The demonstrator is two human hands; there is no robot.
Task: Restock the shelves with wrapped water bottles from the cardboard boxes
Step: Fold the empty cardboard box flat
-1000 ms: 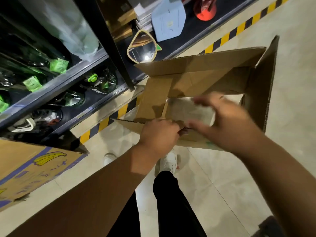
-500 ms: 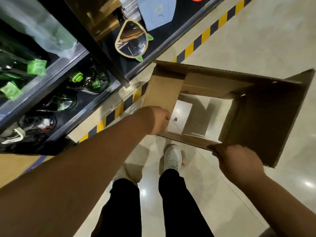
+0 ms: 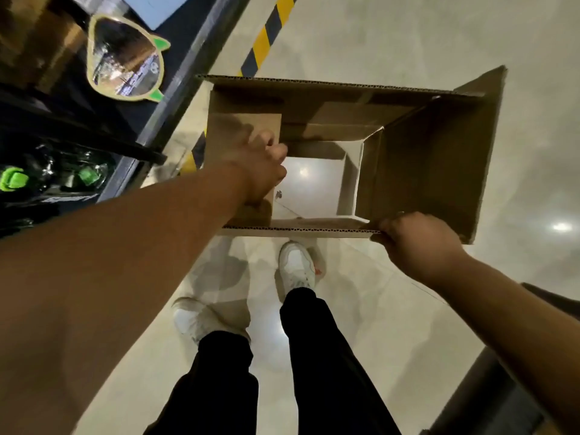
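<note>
Head view: the cardboard box (image 3: pixel 423 171) is held above the floor (image 3: pixel 392 42), empty, and tiles show straight through its open bottom. The right hand (image 3: pixel 420 243) pinches the near rim at a corner. The left hand (image 3: pixel 260 171), blurred, curls its fingers on the left inner flap. Wrapped green-capped bottles (image 3: pixel 12 182) lie on the dark shelf (image 3: pixel 125 171) at left. Bottomless, the box could fold or slip from that corner pinch, perhaps striking the shelf. The floor is pale and glossy, with a hazard stripe (image 3: pixel 266 36) along the shelving.
</note>
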